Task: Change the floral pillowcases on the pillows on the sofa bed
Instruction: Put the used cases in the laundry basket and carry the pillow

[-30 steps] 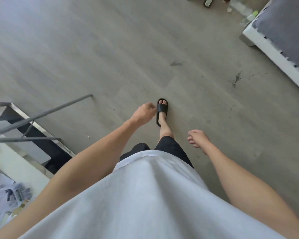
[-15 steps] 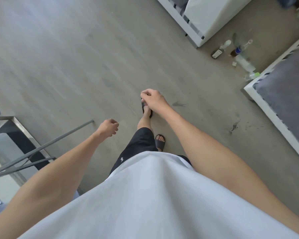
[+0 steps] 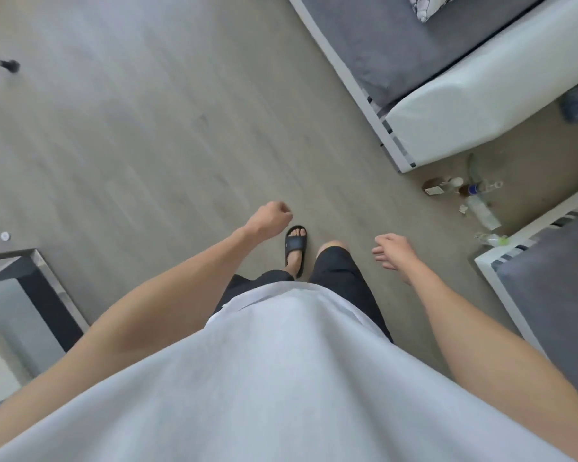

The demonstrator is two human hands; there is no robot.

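Observation:
A pillow in a black-and-white patterned case (image 3: 429,6) shows only as a corner at the top edge, lying on the grey mattress of the white-framed sofa bed (image 3: 447,105) at upper right. My left hand (image 3: 270,220) hangs in front of me over the floor, fingers curled into a loose fist, holding nothing. My right hand (image 3: 392,251) hangs lower right with loosely bent fingers, also empty. Both hands are far from the pillow.
Several bottles (image 3: 464,190) stand and lie on the floor between the sofa bed and a second white-framed grey bed (image 3: 554,288) at right. A glass table with a dark frame (image 3: 37,295) sits at left. Grey wood floor lies ahead; my foot wears a black slide (image 3: 294,245).
I have walked forward, bringing the sofa bed and the pillow corner into view. My arms swung: the left hand moved forward, the right hand dropped back to my side.

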